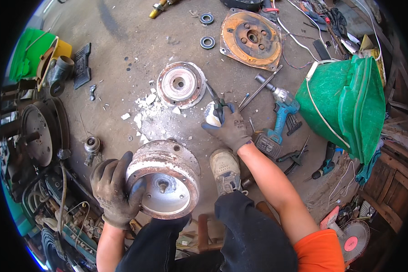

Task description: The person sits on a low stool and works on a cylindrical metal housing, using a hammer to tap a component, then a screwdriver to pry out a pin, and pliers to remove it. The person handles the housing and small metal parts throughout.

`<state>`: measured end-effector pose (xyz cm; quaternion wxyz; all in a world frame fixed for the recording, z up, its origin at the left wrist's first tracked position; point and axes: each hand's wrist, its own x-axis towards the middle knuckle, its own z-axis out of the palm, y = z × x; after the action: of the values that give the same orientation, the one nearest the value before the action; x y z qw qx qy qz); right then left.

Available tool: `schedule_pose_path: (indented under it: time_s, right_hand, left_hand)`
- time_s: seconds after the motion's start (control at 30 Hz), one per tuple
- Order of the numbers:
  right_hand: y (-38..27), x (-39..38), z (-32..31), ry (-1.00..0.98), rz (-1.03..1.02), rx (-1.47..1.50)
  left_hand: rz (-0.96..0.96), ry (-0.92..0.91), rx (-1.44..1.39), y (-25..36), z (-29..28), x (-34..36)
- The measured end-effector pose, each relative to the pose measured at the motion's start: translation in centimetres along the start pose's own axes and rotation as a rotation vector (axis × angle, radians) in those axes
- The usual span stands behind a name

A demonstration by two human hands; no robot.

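My gloved left hand grips the rim of a rusty, white-crusted metal drum housing, its thumb inside the opening. The housing is tilted toward me, showing a silvery bowl with a central stud. My gloved right hand is closed around a rounded white piece low over the floor; the fingers partly hide it. A slim dark tool lies against that piece; whether the hand holds it too, I cannot tell. Just left of it, a round flanged metal plate lies on the floor, with broken white flakes beside it.
An orange-rusted round cover and two bearings lie farther off. At the right are a blue cordless impact wrench, a green bucket and a cordless drill. Wheels and machinery crowd the left. My shoe stands between the hands.
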<state>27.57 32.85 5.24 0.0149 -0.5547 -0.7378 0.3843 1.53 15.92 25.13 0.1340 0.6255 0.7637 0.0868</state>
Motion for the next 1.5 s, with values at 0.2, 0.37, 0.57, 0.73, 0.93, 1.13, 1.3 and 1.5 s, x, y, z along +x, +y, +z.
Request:
schedule_pose_path:
  time_s: [0.2,0.37,0.57,0.73,0.93,1.13,1.3,1.5]
  right_hand:
    - [0.1,1.2,-2.1,0.053,-0.057,-0.028]
    - [-1.3,3.5,-3.9,0.089,-0.080,-0.095]
    - [-8.0,7.5,-3.7,0.042,-0.243,-0.148]
    - [-10.1,9.3,-0.9,0.063,-0.368,-0.273]
    - [-8.0,9.8,2.0,0.133,-0.428,-0.356]
    - [-6.9,3.6,-0.8,0.178,0.004,0.055]
    - [-5.0,0.3,5.2,0.038,0.299,1.201]
    - [-7.3,2.7,7.9,0.103,0.172,1.268]
  left_hand:
    - [0.011,0.012,-0.019,-0.2,0.3,0.0]
    - [0.043,0.023,-0.008,0.0,0.1,0.4]
    - [0.060,0.011,0.001,0.4,-0.4,0.6]
    - [0.089,0.021,-0.028,0.3,-0.2,0.9]
    - [0.092,0.024,-0.053,0.0,-0.2,1.0]
    - [0.080,0.051,-0.058,-0.5,-0.3,0.4]
    - [0.097,0.042,-0.066,-0.5,-0.1,0.5]
    - [0.089,-0.004,-0.054,-0.6,-0.3,0.0]
